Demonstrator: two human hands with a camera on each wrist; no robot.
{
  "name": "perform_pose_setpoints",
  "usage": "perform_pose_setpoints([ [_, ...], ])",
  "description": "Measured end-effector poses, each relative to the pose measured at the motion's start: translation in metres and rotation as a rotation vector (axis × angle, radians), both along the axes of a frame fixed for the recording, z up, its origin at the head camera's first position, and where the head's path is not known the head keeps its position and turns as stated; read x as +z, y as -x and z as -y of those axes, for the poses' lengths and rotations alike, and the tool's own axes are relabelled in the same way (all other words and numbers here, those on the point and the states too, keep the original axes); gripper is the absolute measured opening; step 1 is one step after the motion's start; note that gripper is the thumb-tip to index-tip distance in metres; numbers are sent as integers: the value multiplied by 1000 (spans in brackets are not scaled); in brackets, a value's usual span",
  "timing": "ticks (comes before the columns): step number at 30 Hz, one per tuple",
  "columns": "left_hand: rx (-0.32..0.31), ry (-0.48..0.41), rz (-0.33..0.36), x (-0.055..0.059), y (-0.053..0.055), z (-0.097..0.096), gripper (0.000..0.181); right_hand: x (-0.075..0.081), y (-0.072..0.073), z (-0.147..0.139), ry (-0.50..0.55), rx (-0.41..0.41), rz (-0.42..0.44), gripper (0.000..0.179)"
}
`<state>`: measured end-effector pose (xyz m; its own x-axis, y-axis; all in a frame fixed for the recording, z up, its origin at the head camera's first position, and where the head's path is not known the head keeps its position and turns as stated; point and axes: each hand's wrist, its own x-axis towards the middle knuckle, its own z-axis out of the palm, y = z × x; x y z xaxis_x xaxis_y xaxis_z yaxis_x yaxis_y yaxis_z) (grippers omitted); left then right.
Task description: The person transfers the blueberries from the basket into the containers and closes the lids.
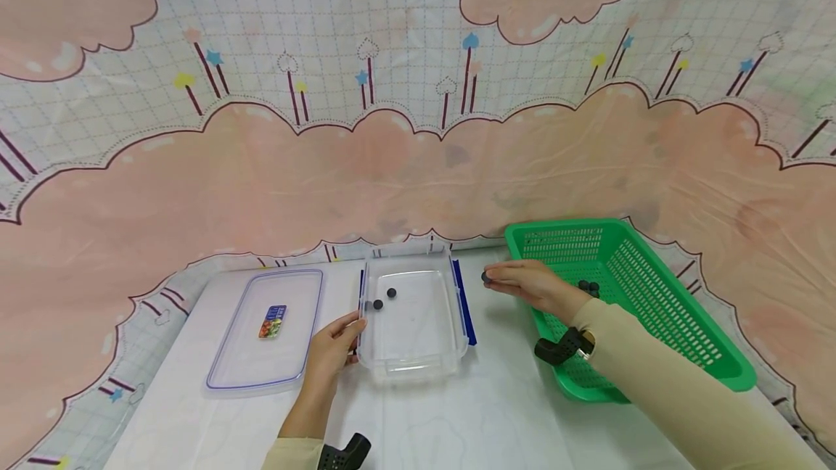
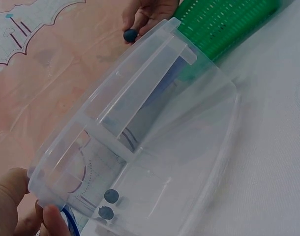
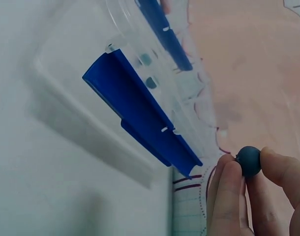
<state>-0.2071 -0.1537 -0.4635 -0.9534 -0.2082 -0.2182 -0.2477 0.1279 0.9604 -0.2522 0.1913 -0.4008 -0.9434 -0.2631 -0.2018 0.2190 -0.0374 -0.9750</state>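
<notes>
My right hand (image 1: 532,285) pinches a blueberry (image 3: 249,161) between thumb and fingertips, in the air between the green basket (image 1: 731,361) and the clear plastic container (image 1: 414,367). With thumb and fingers my left hand (image 1: 332,347) grips the container's left rim. Two blueberries (image 2: 111,196) lie close together inside the container, toward its left side. Blue locking flaps (image 3: 130,93) hang folded out along the container's sides. Several more blueberries (image 1: 589,286) sit inside the basket, partly hidden behind my right forearm.
To the left of the container lies its clear lid (image 1: 242,365), edged in blue, with a colourful label (image 1: 272,322). A white cloth (image 1: 483,412) covers the table. Behind it rises a patterned backdrop (image 1: 392,187) with pink clouds.
</notes>
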Motion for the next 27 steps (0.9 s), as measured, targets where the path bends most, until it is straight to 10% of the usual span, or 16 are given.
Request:
perform_pose_setpoints([
  [27, -1, -21, 0, 0, 3, 1, 41, -2, 20, 56, 97, -54, 59, 39],
])
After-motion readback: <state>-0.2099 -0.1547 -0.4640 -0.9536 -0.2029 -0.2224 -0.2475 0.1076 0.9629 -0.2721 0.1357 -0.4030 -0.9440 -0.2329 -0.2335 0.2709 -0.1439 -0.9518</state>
